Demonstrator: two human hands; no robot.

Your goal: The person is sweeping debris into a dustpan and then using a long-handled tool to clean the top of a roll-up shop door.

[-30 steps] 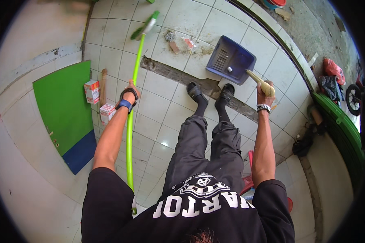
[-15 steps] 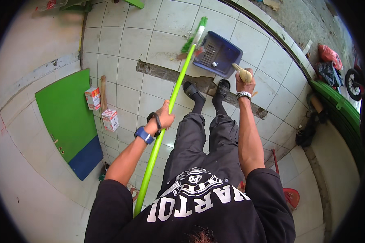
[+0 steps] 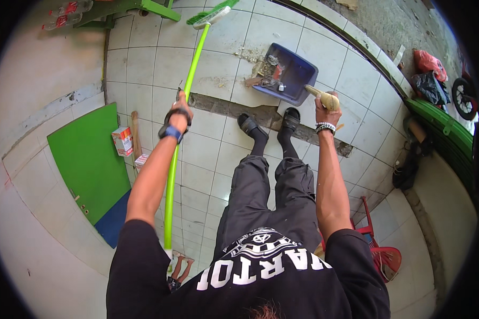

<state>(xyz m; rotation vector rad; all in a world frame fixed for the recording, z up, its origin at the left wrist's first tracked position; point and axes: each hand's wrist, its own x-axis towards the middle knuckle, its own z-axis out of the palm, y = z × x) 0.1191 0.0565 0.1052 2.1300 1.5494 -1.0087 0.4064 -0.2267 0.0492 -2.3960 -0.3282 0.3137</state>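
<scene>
My left hand (image 3: 181,109) is closed around the lime-green handle of a broom (image 3: 171,186). The broom's green-and-white head (image 3: 212,16) is far ahead and left of the dustpan; whether its bristles touch the floor I cannot tell. In my right hand (image 3: 324,112) is the pale handle of a blue dustpan (image 3: 301,69), my fingers wrapped round it. Litter (image 3: 273,72) lies in the pan's left part and at its lip, including reddish scraps and a small white piece. More loose crumbs (image 3: 249,55) are on the tiles just left of the pan.
A broken strip (image 3: 223,109) crosses the tiled floor at my feet. To the left are a green board (image 3: 88,159) and a carton (image 3: 123,141). A green bench (image 3: 138,7) is at the far left, a red chair (image 3: 383,255) behind right. Someone's legs (image 3: 182,268) show behind left.
The broom head has swung from beside the dustpan to the far left, and my left hand has moved left and forward. Reddish litter formerly at the pan's lip now lies partly inside it.
</scene>
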